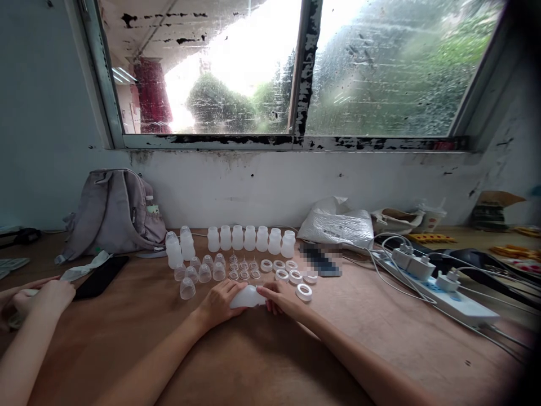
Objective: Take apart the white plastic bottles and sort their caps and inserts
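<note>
My left hand (220, 304) is wrapped round the wide end of a frosted white bottle (245, 297), which lies on its side just above the table. The fingers of my right hand (279, 299) grip the bottle's other end. Behind my hands sit small clear teats (244, 265), with several domed clear caps (205, 273) to their left and white rings (295, 276) to their right. Farther back stands a row of frosted bottles (249, 238). Two capped bottles (186, 244) stand at the row's left.
A grey backpack (112, 211) rests at the back left, near a black pouch (100, 277) and another person's hands (42, 299). At right are a silver bag (338, 223), a dark phone (323, 262) and a white power strip (456, 299) with cables.
</note>
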Demonstrator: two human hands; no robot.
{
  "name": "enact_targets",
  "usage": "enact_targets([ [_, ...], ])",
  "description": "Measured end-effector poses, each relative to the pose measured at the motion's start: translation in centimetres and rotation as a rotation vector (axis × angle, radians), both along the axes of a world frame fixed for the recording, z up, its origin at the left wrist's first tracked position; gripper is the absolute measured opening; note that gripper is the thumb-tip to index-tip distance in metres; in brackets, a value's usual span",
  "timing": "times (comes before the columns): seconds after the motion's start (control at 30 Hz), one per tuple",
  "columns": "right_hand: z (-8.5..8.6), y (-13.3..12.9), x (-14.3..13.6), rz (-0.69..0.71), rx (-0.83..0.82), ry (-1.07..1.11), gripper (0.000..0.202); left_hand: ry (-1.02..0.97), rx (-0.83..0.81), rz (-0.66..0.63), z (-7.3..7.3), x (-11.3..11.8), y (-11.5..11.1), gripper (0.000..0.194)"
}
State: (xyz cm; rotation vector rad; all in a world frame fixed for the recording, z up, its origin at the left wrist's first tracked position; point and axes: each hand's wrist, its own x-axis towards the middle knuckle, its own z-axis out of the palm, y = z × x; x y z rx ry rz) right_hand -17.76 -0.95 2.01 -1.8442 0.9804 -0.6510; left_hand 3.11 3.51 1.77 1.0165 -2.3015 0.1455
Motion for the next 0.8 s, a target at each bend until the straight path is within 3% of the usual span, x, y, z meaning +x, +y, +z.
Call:
enact_targets([
  [0.3, 1.5, 0.8, -0.3, 0.033, 0.121, -0.061, 0.042, -0.087, -0.116, 0.133, -1.6, -0.6, 0.2, 0.044],
  [0.63, 1.2, 0.8, -0.3, 0.04, 0.26, -0.145, 0.035, -0.14, -0.152, 0.17, -1.3, -1.1, 0.9, 0.044],
  [0.8, 1.1, 0.7, -0.3, -0.027, 0.228, -0.11, 0.041, -0.127, -0.105, 0.148, -0.9, -1.2, 1.0, 0.046],
])
